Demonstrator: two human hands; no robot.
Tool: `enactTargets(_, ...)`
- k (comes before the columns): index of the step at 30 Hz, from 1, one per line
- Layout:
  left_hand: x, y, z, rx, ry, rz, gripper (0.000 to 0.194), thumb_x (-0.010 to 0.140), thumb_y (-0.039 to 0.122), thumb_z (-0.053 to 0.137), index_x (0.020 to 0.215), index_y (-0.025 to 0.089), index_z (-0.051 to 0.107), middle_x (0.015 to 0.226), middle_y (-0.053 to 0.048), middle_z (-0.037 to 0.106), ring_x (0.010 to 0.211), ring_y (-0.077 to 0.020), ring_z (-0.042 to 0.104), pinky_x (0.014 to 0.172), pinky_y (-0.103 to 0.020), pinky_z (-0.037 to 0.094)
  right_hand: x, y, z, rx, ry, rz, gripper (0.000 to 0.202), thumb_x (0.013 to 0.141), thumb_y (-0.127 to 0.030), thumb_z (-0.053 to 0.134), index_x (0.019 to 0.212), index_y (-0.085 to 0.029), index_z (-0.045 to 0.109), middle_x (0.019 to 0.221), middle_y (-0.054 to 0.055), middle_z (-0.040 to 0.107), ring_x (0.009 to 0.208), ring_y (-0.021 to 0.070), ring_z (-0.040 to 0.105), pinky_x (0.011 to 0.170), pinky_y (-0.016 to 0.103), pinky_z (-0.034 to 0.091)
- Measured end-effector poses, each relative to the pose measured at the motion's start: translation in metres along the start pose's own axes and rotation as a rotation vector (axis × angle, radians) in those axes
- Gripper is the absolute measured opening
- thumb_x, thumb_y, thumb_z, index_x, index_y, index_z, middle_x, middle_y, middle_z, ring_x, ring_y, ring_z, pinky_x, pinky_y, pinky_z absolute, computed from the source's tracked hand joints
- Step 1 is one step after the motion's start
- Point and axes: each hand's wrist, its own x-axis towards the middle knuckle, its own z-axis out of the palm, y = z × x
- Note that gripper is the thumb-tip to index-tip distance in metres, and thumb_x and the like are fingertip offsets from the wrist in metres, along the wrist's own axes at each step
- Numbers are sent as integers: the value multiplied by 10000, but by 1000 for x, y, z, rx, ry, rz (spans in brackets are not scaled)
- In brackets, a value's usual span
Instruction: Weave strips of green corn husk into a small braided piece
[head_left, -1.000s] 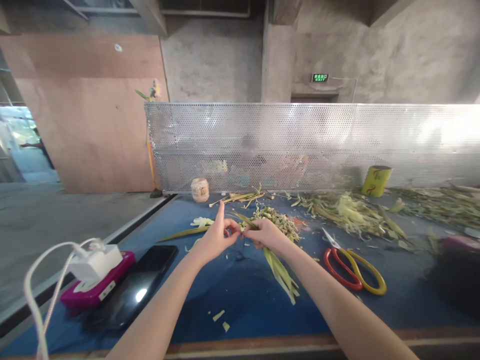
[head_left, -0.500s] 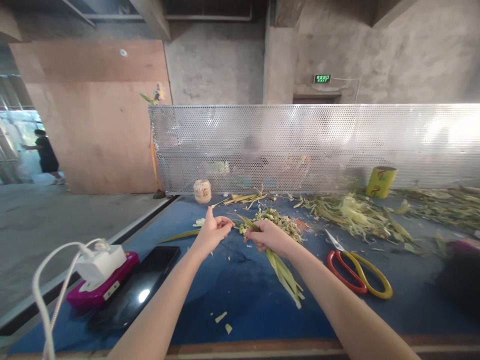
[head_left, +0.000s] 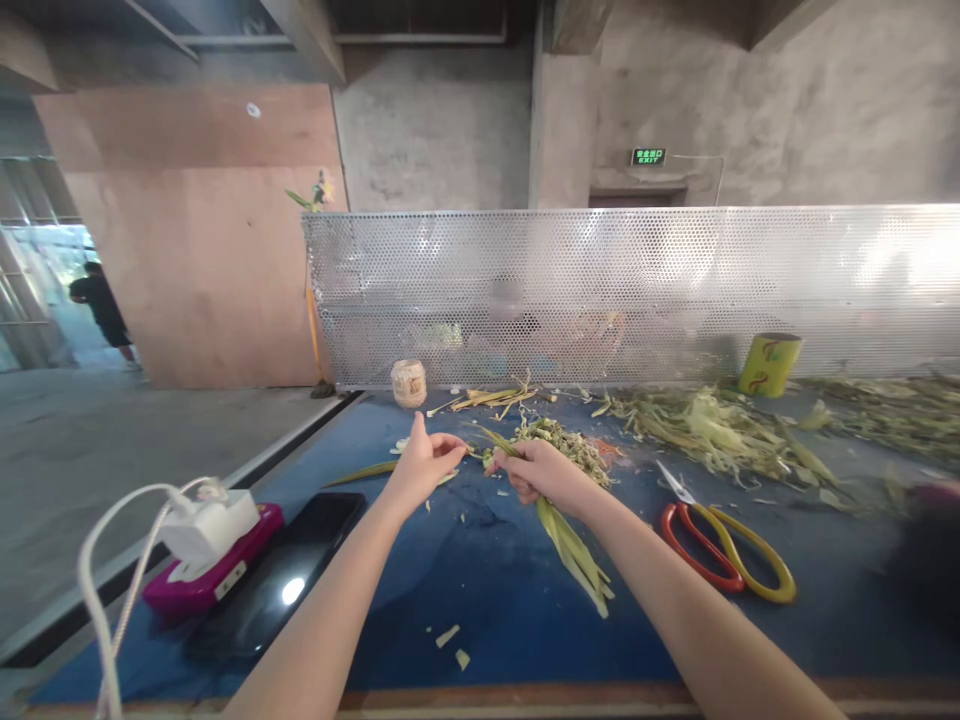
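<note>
My right hand point(head_left: 541, 470) is closed around a bundle of pale green leaf strips point(head_left: 574, 560) that look like corn husk. Their long ends hang down toward the table's front, and a short tip sticks out above the fingers. To its left, my left hand point(head_left: 429, 462) has its thumb raised and its fingers curled together at the tip. A thin green strand point(head_left: 475, 454) spans the small gap between both hands, its left end at the left fingertips. Just behind the right hand lies a heap of knotted, twisted greenish cord point(head_left: 566, 445).
Red-and-yellow-handled scissors point(head_left: 720, 545) lie right. Loose husks point(head_left: 705, 430) and a yellow roll point(head_left: 770, 364) are behind them. At left are a phone point(head_left: 300, 560) and a magenta power strip point(head_left: 187, 590) with a white charger. A twine roll point(head_left: 409, 383) stands near the perforated metal screen point(head_left: 600, 290).
The view has shifted slightly, so the table's things appear a little farther right. Both hands keep nearly the same pose, strand still between them. A distant person at far left has changed posture.
</note>
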Motion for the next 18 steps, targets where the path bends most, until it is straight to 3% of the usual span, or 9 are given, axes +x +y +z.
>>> enactTargets(6,-7,5,1,-48,-101,144,1001,685,242,603,1340,165,-151,768,-4,600,697,-120,531,623,-256,400,6,2,-2,75,167,13,213,688,-309,550,762,-112,584,410,-96,287,352,24,227,360,179,192)
enactTargets(10,-7,7,0,-31,-63,179,961,692,228,585,1348,172,-115,754,8,584,631,-97,495,577,-237,376,5,-3,-7,223,220,-30,219,696,-309,538,778,-109,575,414,-97,292,353,20,222,361,172,173)
enactTargets(14,-7,8,-1,-57,-36,204,916,697,189,559,1354,153,-78,717,24,542,668,-100,492,606,-240,376,2,-7,-9,271,228,-61,240,680,-327,562,780,-109,565,409,-102,290,346,16,214,360,177,163)
enactTargets(18,-10,8,2,-56,-127,194,934,697,194,571,1354,161,-91,740,5,575,680,-113,512,622,-258,380,0,-9,-1,169,175,-49,258,651,-345,600,754,-110,570,403,-108,269,349,17,218,357,177,188)
